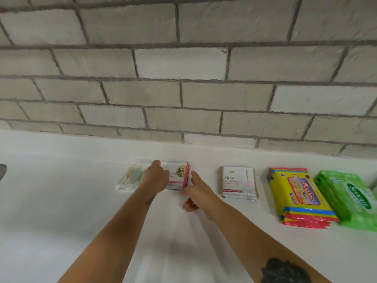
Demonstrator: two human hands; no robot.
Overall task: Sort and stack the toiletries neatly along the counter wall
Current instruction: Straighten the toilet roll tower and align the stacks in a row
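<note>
While both hands [157, 176] square it, pink-edged sachet stack [179, 176] lies flat.

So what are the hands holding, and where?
The left hand lies on the pink-edged sachet stack, covering its left part. The right hand touches the stack's right edge. Whether either really grips it cannot be told.

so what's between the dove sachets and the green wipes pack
In the head view, the stack of yellow wipes packs lies between the Dove sachets and the green wipes pack, with bare counter on its left.
</note>
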